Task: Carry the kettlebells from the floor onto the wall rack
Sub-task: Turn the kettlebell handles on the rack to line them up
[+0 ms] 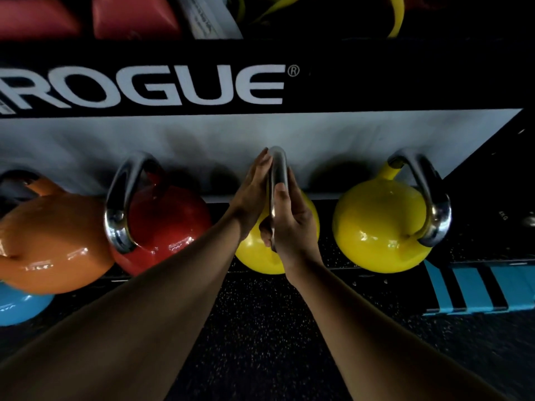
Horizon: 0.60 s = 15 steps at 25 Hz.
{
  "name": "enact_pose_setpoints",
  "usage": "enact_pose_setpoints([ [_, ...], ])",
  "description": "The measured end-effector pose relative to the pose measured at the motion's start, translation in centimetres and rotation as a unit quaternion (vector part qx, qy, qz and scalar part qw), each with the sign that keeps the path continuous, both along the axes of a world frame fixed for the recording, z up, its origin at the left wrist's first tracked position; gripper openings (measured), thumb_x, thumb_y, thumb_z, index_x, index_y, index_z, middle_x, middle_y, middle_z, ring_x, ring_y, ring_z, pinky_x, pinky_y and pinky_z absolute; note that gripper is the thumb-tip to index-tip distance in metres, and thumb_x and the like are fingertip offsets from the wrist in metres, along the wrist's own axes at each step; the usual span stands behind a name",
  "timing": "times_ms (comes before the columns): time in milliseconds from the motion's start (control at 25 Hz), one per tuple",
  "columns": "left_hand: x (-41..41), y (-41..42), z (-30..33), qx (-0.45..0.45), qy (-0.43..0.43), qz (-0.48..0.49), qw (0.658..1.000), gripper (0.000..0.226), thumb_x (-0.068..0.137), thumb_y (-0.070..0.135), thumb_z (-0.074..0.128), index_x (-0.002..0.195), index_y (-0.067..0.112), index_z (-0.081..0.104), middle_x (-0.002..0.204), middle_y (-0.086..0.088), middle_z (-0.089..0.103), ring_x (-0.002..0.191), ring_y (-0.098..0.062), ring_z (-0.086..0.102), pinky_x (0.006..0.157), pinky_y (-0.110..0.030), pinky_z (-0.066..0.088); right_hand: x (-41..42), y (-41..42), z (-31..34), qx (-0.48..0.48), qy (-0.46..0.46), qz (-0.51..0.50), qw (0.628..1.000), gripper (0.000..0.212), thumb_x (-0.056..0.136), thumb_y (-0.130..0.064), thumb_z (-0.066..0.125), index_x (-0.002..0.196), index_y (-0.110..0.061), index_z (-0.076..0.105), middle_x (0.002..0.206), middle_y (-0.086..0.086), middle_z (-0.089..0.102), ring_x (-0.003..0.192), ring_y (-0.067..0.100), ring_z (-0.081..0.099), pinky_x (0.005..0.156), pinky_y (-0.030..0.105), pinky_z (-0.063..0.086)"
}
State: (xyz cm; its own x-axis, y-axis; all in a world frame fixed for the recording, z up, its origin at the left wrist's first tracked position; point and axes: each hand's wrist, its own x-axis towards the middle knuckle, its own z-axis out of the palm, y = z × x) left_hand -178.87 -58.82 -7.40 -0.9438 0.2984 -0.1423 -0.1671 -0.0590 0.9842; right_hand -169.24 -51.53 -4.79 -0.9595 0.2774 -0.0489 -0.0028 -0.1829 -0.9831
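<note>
A yellow kettlebell (257, 256) with a steel handle (278, 169) stands on the rack's lower shelf (477, 241), between a red kettlebell (168, 224) and a second yellow kettlebell (376, 224). Both hands are on its handle. My left hand (250, 198) lies along the handle's left side with fingers stretched upward and the thumb hooked under. My right hand (295, 224) clasps the handle from the right. My hands hide most of the yellow body.
An orange kettlebell (49, 241) stands at the left end, with a blue kettlebell (17, 308) lower beneath it. A black rack beam (376, 79) lettered ROGUE runs above; red pads and yellow bands lie on top. A teal-striped black object (477, 287) is at right. Speckled black floor lies below.
</note>
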Motion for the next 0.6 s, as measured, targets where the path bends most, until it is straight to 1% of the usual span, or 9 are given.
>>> enact_pose_setpoints([
  [120, 0.22, 0.19, -0.19, 0.0, 0.01, 0.003, 1.0, 0.062, 0.093, 0.06, 0.041, 0.149, 0.035, 0.034, 0.157, 0.009, 0.035, 0.142, -0.007, 0.033, 0.12, -0.041, 0.024, -0.02, 0.97, 0.14, 0.009, 0.009, 0.023, 1.0, 0.043, 0.104, -0.032, 0.041, 0.147, -0.036, 0.04, 0.059, -0.007, 0.06, 0.037, 0.016, 0.038, 0.036, 0.021, 0.031],
  [160, 0.29, 0.21, -0.21, 0.003, 0.007, 0.003, 1.0, 0.062, 0.093, 0.06, 0.041, 0.149, 0.035, 0.033, 0.157, 0.009, 0.035, 0.142, -0.007, 0.033, 0.12, -0.041, 0.024, 0.04, 1.13, 0.13, 0.018, 0.01, 0.026, 0.999, 0.043, 0.104, -0.032, 0.041, 0.147, -0.037, 0.04, 0.057, -0.008, 0.06, 0.037, 0.016, 0.039, 0.036, 0.021, 0.031],
  [240, 0.33, 0.26, -0.19, 0.012, -0.001, 0.001, 1.0, 0.061, 0.093, 0.06, 0.042, 0.149, 0.035, 0.034, 0.156, 0.009, 0.036, 0.142, -0.008, 0.033, 0.12, -0.042, 0.024, 0.03, 1.24, 0.02, 0.042, 0.004, 0.024, 0.999, 0.043, 0.104, -0.036, 0.04, 0.146, -0.04, 0.039, 0.054, -0.004, 0.058, 0.036, 0.016, 0.04, 0.039, 0.023, 0.032],
  [320, 0.31, 0.25, -0.06, 0.008, 0.0, 0.004, 1.0, 0.058, 0.095, 0.059, 0.041, 0.148, 0.037, 0.035, 0.156, 0.01, 0.036, 0.142, -0.008, 0.033, 0.12, -0.042, 0.023, -0.05, 1.19, -0.07, 0.072, -0.006, 0.028, 0.997, 0.044, 0.103, -0.041, 0.039, 0.147, -0.043, 0.037, 0.056, 0.01, 0.059, 0.037, 0.018, 0.041, 0.042, 0.027, 0.033],
  [360, 0.28, 0.28, 0.03, 0.002, 0.001, 0.007, 1.0, 0.057, 0.095, 0.059, 0.039, 0.148, 0.038, 0.035, 0.156, 0.011, 0.037, 0.141, -0.007, 0.033, 0.12, -0.042, 0.024, -0.05, 1.13, -0.11, 0.079, -0.007, 0.03, 0.996, 0.044, 0.103, -0.042, 0.038, 0.147, -0.043, 0.036, 0.058, 0.013, 0.059, 0.037, 0.017, 0.042, 0.042, 0.027, 0.033],
  [440, 0.14, 0.3, 0.14, -0.001, 0.001, 0.009, 1.0, 0.055, 0.096, 0.058, 0.038, 0.148, 0.038, 0.036, 0.155, 0.01, 0.038, 0.14, -0.007, 0.036, 0.119, -0.041, 0.026, -0.09, 0.9, -0.25, 0.077, -0.004, 0.024, 0.997, 0.045, 0.102, -0.044, 0.039, 0.147, -0.043, 0.036, 0.053, 0.006, 0.057, 0.035, 0.013, 0.042, 0.04, 0.024, 0.034],
  [520, 0.07, 0.32, 0.36, -0.002, 0.0, 0.004, 1.0, 0.054, 0.096, 0.058, 0.038, 0.147, 0.038, 0.037, 0.154, 0.007, 0.04, 0.137, -0.008, 0.039, 0.116, -0.037, 0.031, -0.05, 0.68, -0.48, 0.076, -0.004, 0.015, 0.997, 0.047, 0.1, -0.048, 0.04, 0.147, -0.045, 0.035, 0.05, -0.001, 0.055, 0.035, 0.008, 0.043, 0.038, 0.021, 0.034],
  [560, 0.11, 0.23, 0.56, -0.005, -0.001, 0.001, 1.0, 0.054, 0.096, 0.058, 0.038, 0.147, 0.038, 0.037, 0.153, 0.007, 0.041, 0.136, -0.007, 0.04, 0.112, -0.033, 0.034, -0.03, 0.53, -0.54, 0.075, -0.002, 0.017, 0.997, 0.047, 0.1, -0.048, 0.04, 0.147, -0.045, 0.034, 0.051, -0.001, 0.056, 0.035, 0.008, 0.044, 0.037, 0.02, 0.035],
  [600, 0.15, 0.16, 0.73, -0.008, -0.001, -0.002, 1.0, 0.055, 0.097, 0.058, 0.037, 0.147, 0.038, 0.036, 0.154, 0.006, 0.04, 0.135, -0.007, 0.04, 0.11, -0.03, 0.035, -0.02, 0.42, -0.53, 0.069, 0.003, 0.023, 0.997, 0.047, 0.101, -0.047, 0.04, 0.147, -0.045, 0.033, 0.055, 0.003, 0.058, 0.036, 0.01, 0.044, 0.038, 0.021, 0.035],
])
